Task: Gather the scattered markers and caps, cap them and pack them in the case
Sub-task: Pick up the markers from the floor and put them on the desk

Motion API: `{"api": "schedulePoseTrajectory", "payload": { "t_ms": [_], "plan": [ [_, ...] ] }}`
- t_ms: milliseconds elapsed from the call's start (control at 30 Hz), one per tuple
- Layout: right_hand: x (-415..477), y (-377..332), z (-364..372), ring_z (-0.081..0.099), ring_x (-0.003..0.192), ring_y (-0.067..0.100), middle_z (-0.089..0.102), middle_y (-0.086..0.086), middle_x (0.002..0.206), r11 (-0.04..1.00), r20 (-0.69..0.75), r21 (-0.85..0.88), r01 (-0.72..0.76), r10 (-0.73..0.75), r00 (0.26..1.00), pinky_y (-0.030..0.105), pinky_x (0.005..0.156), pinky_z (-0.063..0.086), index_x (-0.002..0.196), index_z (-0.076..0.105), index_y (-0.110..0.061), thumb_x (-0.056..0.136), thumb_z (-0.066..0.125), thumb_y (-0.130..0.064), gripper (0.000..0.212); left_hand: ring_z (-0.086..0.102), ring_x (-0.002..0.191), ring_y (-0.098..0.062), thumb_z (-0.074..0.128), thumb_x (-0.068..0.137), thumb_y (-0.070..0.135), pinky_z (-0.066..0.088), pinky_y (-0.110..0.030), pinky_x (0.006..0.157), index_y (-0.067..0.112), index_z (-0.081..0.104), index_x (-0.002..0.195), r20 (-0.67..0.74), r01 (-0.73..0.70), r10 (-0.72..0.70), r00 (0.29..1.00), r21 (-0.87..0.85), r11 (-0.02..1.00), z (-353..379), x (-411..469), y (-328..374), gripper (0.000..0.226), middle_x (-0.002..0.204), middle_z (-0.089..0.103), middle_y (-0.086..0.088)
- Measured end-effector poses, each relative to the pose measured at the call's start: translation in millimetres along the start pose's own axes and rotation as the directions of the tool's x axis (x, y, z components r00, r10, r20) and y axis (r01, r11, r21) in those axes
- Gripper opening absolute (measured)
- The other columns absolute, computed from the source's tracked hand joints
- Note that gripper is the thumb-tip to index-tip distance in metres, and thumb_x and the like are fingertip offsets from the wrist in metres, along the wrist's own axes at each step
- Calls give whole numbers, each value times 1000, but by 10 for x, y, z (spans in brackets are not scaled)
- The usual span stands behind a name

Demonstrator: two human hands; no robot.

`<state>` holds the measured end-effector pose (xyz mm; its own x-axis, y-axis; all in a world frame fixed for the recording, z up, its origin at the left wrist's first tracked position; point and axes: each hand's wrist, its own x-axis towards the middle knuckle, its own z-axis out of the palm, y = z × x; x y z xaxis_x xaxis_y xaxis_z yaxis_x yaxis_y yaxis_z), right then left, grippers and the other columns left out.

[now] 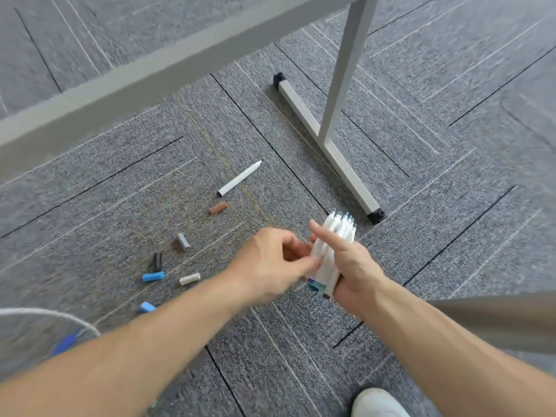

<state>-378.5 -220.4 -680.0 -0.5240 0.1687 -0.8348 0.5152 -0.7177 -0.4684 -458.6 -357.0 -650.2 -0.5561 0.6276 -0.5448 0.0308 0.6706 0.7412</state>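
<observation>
The right hand point(355, 266) is wrapped around a bundle of markers point(331, 245), white barrels with bare coloured tips pointing away from the wrist, its forefinger laid straight along them. The left hand point(270, 263) meets the bundle from the opposite side, fingers curled and pinching at the barrels. The main risk is probably the grip: so many smooth barrels in one fist could slide or fan out while the left hand fusses with them, and the uncapped tips could mark skin or the floor. One loose marker point(239, 178) lies well beyond the left hand's knuckles, with a brown cap point(218, 207) nearer. Out past the left hand's thumb side sit a grey cap point(183, 241), a black cap point(157, 261), a blue cap point(153, 276) and a cream cap point(189, 279); a second blue cap point(148, 307) lies just beside the left forearm and could be nudged by it. Everything rests on grey ribbed carpet point(301, 356), whose pile should stop caps rolling. A table frame point(346, 70) stands beyond the right hand, a white shoe point(379, 401) below its forearm. A mesh object point(36, 329) under the left elbow may be the case; that cannot be told.
</observation>
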Motion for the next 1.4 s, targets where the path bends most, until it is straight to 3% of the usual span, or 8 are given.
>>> {"api": "schedulePoseTrajectory", "payload": {
  "t_ms": [267, 400, 600, 767, 967, 1133, 1267, 1400],
  "plan": [
    [49, 18, -176, 67, 61, 17, 73, 5, 76, 1000, -92, 16, -3, 4, 996, 38, 62, 57, 109, 67, -9, 81, 84, -22, 35, 61, 92, -16, 68, 97, 26, 38, -15, 64, 17, 60, 115, -555, 174, -37, 831, 197, 965, -650, 608, -401, 21, 109, 61, 2],
    [73, -4, -268, 67, 61, 19, 74, 6, 76, 1000, -82, -14, -7, 6, 997, 39, 64, 58, 108, 68, -6, 80, 83, -26, 38, 55, 103, -21, 68, 96, 31, 51, -37, 89, 16, 52, 127, -486, 265, 48, 873, 554, 789, -737, 933, -448, 38, 120, 55, -3],
    [109, -30, -355, 70, 61, 18, 76, 6, 78, 1000, -96, -1, 25, -25, 995, 39, 61, 59, 114, 67, -7, 78, 84, -28, 45, 57, 82, -21, 61, 100, 20, 49, -35, 66, 8, 56, 114, -481, 316, 58, 875, 658, 683, -726, 1075, -467, 20, 97, 56, -5],
    [127, -75, -317, 70, 79, 18, 75, 4, 87, 987, -52, 156, 24, -16, 999, 41, 82, 55, 114, 68, -9, 67, 86, -36, 57, 68, 71, -16, 68, 97, 31, 55, -30, 55, 20, 65, 102, -204, 95, -51, 978, 212, 973, -445, 692, 52, 12, 87, 70, 3],
    [46, -138, -156, 75, 85, 27, 76, 16, 109, 993, 165, 116, -8, -11, 986, 34, 73, 57, 125, 63, -1, 84, 74, -47, 63, 72, 85, -5, 78, 88, 39, 61, -29, 85, 24, 73, 96, 100, 19, -18, 995, -11, 1000, 3, 303, 274, 17, 90, 75, 9],
    [41, -102, -93, 63, 58, 17, 71, 5, 78, 1000, -125, 16, 13, -11, 992, 31, 58, 52, 98, 67, -10, 76, 86, -28, 34, 69, 85, -9, 68, 95, 42, 60, -31, 80, 26, 68, 97, -125, 32, -12, 992, 160, 987, -334, 296, 11, 17, 91, 72, 7],
    [-100, -18, -4, 63, 57, 14, 70, 2, 71, 1000, -159, -5, 6, -7, 987, 32, 56, 52, 102, 65, -8, 80, 83, -20, 31, 55, 108, -15, 58, 99, 42, 49, -37, 97, 23, 54, 119, -258, 95, 129, 958, 705, 703, -761, 222, -395, 28, 119, 59, 3],
    [-380, -30, 158, 63, 55, 14, 70, 2, 71, 1000, -152, -31, -4, 0, 988, 29, 51, 52, 102, 64, -9, 81, 82, -18, 29, 50, 116, -20, 55, 99, 47, 43, -41, 105, 22, 47, 127, -302, 174, 95, 948, 749, 639, -930, -132, -443, 38, 128, 54, -2]
  ]
}}
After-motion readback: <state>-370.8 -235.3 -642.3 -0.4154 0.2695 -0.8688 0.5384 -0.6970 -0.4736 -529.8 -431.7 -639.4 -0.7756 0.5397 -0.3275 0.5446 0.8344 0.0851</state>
